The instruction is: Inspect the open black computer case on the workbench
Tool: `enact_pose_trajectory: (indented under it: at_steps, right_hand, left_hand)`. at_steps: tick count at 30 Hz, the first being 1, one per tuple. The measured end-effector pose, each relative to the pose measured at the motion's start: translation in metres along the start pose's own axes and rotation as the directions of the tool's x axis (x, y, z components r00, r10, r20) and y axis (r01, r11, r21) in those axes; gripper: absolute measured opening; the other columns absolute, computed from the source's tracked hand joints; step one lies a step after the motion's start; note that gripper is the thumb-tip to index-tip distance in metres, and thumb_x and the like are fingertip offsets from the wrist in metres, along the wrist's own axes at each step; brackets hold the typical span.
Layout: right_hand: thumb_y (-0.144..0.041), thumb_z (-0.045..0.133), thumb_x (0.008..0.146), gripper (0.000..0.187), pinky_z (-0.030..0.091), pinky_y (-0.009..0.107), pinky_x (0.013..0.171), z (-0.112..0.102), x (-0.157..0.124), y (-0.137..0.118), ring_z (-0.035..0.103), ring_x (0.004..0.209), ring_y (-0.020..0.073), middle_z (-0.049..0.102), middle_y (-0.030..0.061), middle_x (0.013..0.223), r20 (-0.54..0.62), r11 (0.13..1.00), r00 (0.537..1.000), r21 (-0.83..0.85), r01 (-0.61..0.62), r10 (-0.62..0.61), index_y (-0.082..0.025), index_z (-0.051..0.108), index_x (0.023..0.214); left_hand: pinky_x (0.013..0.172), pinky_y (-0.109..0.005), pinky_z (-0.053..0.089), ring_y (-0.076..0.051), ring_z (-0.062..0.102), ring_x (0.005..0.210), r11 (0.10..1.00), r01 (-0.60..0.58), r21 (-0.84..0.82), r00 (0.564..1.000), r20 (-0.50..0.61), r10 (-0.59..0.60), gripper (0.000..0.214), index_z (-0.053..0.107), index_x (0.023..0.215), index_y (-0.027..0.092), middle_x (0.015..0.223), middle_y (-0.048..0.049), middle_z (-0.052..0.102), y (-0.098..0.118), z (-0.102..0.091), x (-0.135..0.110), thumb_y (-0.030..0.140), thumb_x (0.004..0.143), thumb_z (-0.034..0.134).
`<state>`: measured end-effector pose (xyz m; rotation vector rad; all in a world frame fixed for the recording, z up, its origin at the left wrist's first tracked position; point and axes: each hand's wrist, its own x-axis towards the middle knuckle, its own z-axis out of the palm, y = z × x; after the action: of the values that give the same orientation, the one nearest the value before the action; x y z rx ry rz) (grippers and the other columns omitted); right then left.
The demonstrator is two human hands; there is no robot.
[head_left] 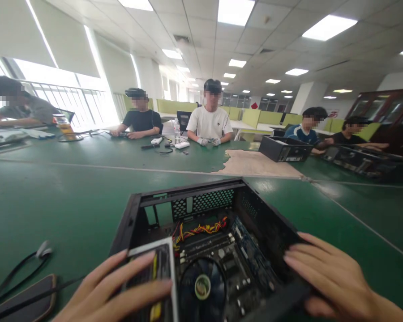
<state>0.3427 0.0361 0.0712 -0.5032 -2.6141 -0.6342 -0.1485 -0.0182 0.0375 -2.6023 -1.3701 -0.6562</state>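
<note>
**A:** Where's the computer case (188,197)?

**B:** Between the two hands, lid off, open side up on the green table (70,197). The left hand (117,286) lies flat on the silver power box (161,259) at the case's near left corner, fingers stretched and loosely together. The right hand (325,277) has its fingers pressed together over the right wall, with the thumb tucked under the near corner. It looks like a clasp.

**A:** What could go wrong?

**B:** I'd judge the thin metal rim under the right fingers the first worry, since a slide along it could nick skin. Just past the left fingertips sits the fan (201,286), and farther in are the red and yellow wires (201,230). A finger slipping off the power box could snag them or press on the board.

**A:** And outside the case?

**B:** Near the left hand, on its left, lies a phone (23,299) with a dark cable (20,264) looping away. Shoving the case that way could catch the cable and drag the phone.

**A:** Room to move?

**B:** Plenty ahead of both hands. The table runs open to the far side, where other people sit with their own things, well apart. There is open room to the right of the right hand too. The near edge is out of sight, so I can't tell how close the case sits to it.
</note>
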Motion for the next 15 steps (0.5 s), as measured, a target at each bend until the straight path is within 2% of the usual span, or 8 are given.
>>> enact_pose_trajectory:
  at_steps: [2,4,6,7,8,11,12,15]
  right_hand:
    - [-0.046,0.051,0.091,0.043,0.026,0.051,0.110,0.017,0.037,0.044,0.056,0.114,0.0246,0.067,0.0074,0.116,0.052,0.962,0.961,-0.059,-0.267,0.270,-0.021,0.056,0.126]
    - [-0.028,0.055,0.089,0.037,0.023,0.058,0.107,0.030,0.077,0.077,0.048,0.122,0.0314,0.058,0.0145,0.128,0.095,0.713,0.710,-0.189,-0.675,0.698,-0.018,0.056,0.125]
    - [-0.019,0.053,0.087,0.043,0.032,0.060,0.097,0.038,0.111,0.083,0.047,0.121,0.0386,0.052,0.0254,0.131,0.092,0.481,0.473,-0.238,-0.844,0.876,-0.008,0.052,0.129]
    - [-0.019,0.052,0.087,0.044,0.038,0.056,0.093,0.040,0.121,0.074,0.050,0.117,0.0384,0.053,0.0267,0.129,0.104,0.461,0.449,-0.221,-0.859,0.887,-0.006,0.051,0.129]
    - [-0.022,0.052,0.087,0.043,0.042,0.049,0.089,0.042,0.126,0.057,0.054,0.112,0.0348,0.057,0.0234,0.125,0.128,0.495,0.478,-0.192,-0.848,0.869,-0.009,0.052,0.128]
    - [-0.037,0.049,0.090,0.023,0.045,0.026,0.072,0.056,0.105,-0.020,0.062,0.086,0.0174,0.070,0.0022,0.094,0.296,0.587,0.563,0.010,-0.809,0.771,-0.025,0.068,0.096]
    - [-0.041,0.046,0.091,0.030,0.042,0.024,0.062,0.065,0.090,-0.047,0.061,0.071,0.0148,0.068,0.0002,0.076,0.399,0.552,0.555,0.135,-0.823,0.730,-0.024,0.067,0.078]
    - [-0.048,0.050,0.084,0.047,0.034,0.026,0.049,0.101,0.037,-0.107,0.048,0.048,0.0138,0.050,-0.0007,0.045,0.670,0.382,0.431,0.230,-0.895,0.604,-0.021,0.046,0.046]
  left_hand:
    - [0.114,-0.052,0.017,-0.034,0.027,0.137,0.994,-0.090,0.057,0.996,-0.017,0.091,0.056,0.055,0.124,0.045,0.145,0.0054,0.041,0.002,-0.008,0.068,0.049,0.070,0.068]
    - [0.111,-0.059,0.011,-0.038,0.019,0.139,0.994,0.066,0.091,0.990,-0.131,-0.053,0.062,0.050,0.132,0.031,0.153,-0.0059,0.028,0.016,-0.010,0.138,0.044,0.073,0.065]
    - [0.109,-0.058,0.015,-0.037,0.019,0.139,0.927,0.372,0.040,0.902,-0.253,-0.351,0.060,0.041,0.139,0.017,0.152,-0.0164,0.026,0.042,0.000,0.188,0.029,0.082,0.055]
    - [0.108,-0.055,0.019,-0.035,0.024,0.137,0.921,0.389,-0.014,0.898,-0.217,-0.383,0.057,0.039,0.140,0.015,0.149,-0.0179,0.029,0.057,0.009,0.200,0.024,0.085,0.051]
    - [0.106,-0.049,0.025,-0.032,0.033,0.132,0.938,0.341,-0.064,0.929,-0.133,-0.346,0.052,0.043,0.137,0.017,0.144,-0.0166,0.039,0.072,0.020,0.203,0.024,0.086,0.050]
    - [0.078,-0.030,0.044,-0.020,0.061,0.088,0.964,0.222,-0.148,0.973,0.098,-0.209,0.020,0.068,0.095,0.023,0.093,-0.0036,0.069,0.102,0.056,0.167,0.034,0.084,0.056]
    - [0.067,-0.026,0.043,-0.017,0.061,0.073,0.951,0.258,-0.171,0.959,0.164,-0.231,0.018,0.069,0.079,0.023,0.076,-0.0004,0.068,0.107,0.066,0.147,0.037,0.082,0.057]
    - [0.052,-0.021,0.033,-0.012,0.053,0.058,0.844,0.454,-0.285,0.857,0.398,-0.327,0.029,0.064,0.063,0.019,0.060,0.0023,0.060,0.108,0.084,0.098,0.041,0.081,0.056]
